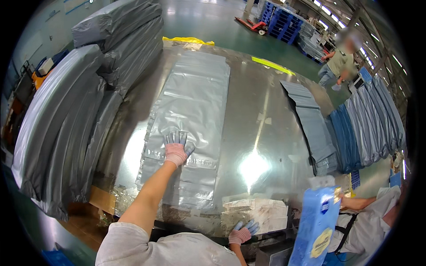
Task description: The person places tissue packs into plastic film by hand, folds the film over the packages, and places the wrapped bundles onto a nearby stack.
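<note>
My left hand point(176, 148), in a glove with grey-blue fingers and a pink cuff, lies flat with fingers spread on a stack of grey plastic bags point(193, 97). The bags stretch lengthwise away from me on the metal table point(242, 119); their left and near edges look slightly uneven. My right hand point(242, 232), gloved the same way, rests at the table's near edge beside a worn, pale paper sheet point(259, 215). Its fingers are stretched out and hold nothing.
Tall piles of grey bags point(66, 119) stand at the left. Dark grey bags point(308, 126) and bundled blue bags point(346, 137) lie right. Nearby, a co-worker point(368, 224) is beside a blue printed package point(315, 224). Another person point(339, 66) stands farther back, near blue pallets point(284, 24).
</note>
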Motion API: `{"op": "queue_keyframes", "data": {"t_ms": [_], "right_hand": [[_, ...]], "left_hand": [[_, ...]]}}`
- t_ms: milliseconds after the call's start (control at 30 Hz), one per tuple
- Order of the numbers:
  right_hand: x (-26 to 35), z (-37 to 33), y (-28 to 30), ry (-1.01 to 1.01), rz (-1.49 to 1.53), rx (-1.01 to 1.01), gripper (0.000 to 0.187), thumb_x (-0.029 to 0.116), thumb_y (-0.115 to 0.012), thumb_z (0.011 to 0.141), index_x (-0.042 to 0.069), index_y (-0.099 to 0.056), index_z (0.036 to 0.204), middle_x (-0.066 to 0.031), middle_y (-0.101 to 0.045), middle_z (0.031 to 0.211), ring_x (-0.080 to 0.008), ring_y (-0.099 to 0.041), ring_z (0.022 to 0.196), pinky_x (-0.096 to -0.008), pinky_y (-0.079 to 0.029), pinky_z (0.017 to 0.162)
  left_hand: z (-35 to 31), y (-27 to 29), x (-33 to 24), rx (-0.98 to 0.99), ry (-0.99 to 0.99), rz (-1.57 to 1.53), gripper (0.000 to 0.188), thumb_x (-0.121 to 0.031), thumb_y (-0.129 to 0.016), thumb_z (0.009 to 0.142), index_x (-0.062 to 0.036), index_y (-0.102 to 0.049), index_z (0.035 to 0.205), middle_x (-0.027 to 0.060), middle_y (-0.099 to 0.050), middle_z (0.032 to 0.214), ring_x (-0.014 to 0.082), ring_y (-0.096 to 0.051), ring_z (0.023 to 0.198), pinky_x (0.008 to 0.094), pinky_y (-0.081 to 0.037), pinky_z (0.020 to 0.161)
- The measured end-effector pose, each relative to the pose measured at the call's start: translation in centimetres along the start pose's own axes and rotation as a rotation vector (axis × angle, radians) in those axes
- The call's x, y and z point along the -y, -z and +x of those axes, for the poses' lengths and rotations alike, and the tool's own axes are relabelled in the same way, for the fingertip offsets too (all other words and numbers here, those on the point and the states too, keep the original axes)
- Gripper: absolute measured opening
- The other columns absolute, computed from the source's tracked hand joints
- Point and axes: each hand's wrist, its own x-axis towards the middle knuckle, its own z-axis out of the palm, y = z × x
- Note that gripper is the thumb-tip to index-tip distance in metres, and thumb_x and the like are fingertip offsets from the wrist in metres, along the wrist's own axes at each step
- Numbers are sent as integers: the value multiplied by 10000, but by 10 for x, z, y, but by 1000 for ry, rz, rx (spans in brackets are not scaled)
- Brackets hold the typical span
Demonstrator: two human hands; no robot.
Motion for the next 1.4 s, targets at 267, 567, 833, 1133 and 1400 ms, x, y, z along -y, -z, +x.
{"op": "queue_keyframes", "data": {"t_ms": [267,567,833,1133,1400], "right_hand": [[10,5,13,-37,66,80,655,362,-498,836,-39,-343,1329,-325,-281,1376,-498,-214,1288,-565,-185,1059],[11,8,26,-84,8,214,655,487,-404,878,21,-392,1337,-274,-312,1399,-450,-255,1307,-498,-248,1059],[17,1,40,-134,18,274,733,529,-360,876,46,-259,1418,-248,-219,1458,-430,-186,1344,-498,-162,1093],[10,-3,35,-134,96,154,692,452,-457,835,33,-335,1372,-250,-272,1424,-420,-172,1339,-502,-159,1084],[9,-1,23,-116,145,98,705,434,-495,809,16,-352,1358,-257,-250,1431,-419,-139,1350,-500,-153,1083]], "left_hand": [[101,8,-3,1,12,31,757,-631,-375,836,-160,-296,1424,152,-217,1488,365,-212,1358,514,-96,1103],[147,33,6,188,-23,-46,780,-624,-402,820,-105,-336,1398,203,-390,1382,355,-356,1291,462,-230,1076],[-39,33,-30,57,-223,-96,852,-693,-367,792,-89,-344,1393,241,-230,1458,414,-220,1343,527,-92,1102],[-181,2,8,102,79,-232,863,-631,-499,757,-82,-319,1398,245,-227,1452,404,-196,1346,536,-68,1094],[-187,-6,128,-89,445,1,741,-518,-459,837,-62,-307,1400,240,-260,1440,395,-227,1338,513,-85,1107]]}}
